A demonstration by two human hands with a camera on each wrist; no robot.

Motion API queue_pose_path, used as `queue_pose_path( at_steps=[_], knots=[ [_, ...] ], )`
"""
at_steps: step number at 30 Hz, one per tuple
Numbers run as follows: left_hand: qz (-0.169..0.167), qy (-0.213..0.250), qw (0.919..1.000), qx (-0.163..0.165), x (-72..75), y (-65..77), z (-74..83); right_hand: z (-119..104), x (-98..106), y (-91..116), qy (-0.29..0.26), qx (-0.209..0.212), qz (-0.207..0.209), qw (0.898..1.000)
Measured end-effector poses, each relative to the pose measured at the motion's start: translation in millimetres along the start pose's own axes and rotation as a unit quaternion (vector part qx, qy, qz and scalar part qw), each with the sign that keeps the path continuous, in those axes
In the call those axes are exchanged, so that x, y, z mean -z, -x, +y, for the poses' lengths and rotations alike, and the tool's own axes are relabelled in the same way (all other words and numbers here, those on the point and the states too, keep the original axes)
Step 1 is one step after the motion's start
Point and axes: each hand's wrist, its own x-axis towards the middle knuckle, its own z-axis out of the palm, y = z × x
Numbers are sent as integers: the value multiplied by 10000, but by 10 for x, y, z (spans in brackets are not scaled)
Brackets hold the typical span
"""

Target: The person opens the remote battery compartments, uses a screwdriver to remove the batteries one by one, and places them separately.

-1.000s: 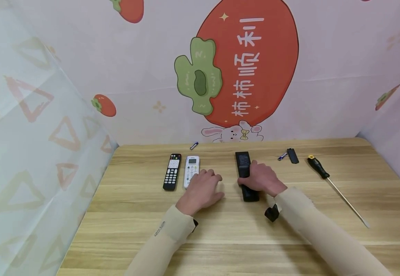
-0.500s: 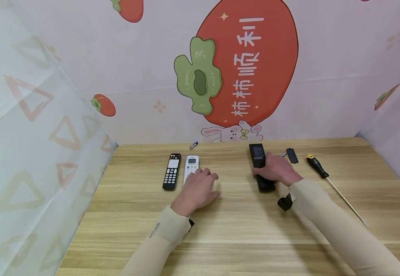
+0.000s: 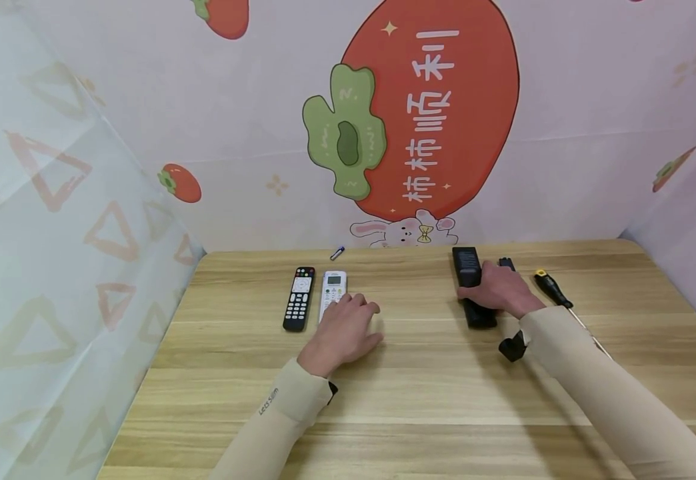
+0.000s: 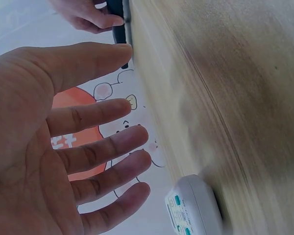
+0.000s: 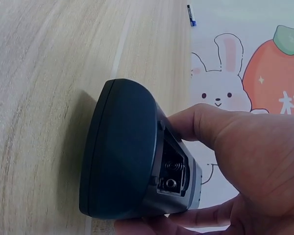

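Observation:
My right hand (image 3: 500, 288) grips a black remote control (image 3: 467, 262) across its middle, back side up, at the table's right of centre. In the right wrist view, thumb and fingers hold opposite sides of the remote (image 5: 122, 152). Its battery compartment (image 5: 172, 174) is uncovered, with spring contacts showing inside. Whether the remote touches the table I cannot tell. My left hand (image 3: 343, 335) holds nothing, its fingers spread and relaxed in the left wrist view. It is beside a white remote control (image 3: 334, 283) with a small screen, whose lower part it hides in the head view.
Left of the white remote lies a black remote with white buttons (image 3: 299, 299). A small battery (image 3: 337, 253) lies near the back edge. Beyond my right hand are a partly hidden black battery cover (image 3: 507, 263) and a screwdriver (image 3: 552, 288), its shaft partly behind my sleeve.
My right hand has moved the black remote rightward and toward the back, now hiding the battery beside the cover. My left hand has shifted slightly left, then stayed still.

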Motion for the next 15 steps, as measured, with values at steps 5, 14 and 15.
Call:
queue_pose_path(
  at_steps=[5, 14, 15],
  knots=[
    [-22, -30, 10000, -15, -14, -1, 3, -2, 9, -2, -55, 16, -1, 10000],
    [-14, -58, 10000, -78, -10, 8, 20, -29, 26, -29, -181, 21, -106, 9998],
    [-3, -64, 9999, -86, -11, 8, 21, -27, 24, -32, -185, 36, -109, 9998]
  ],
)
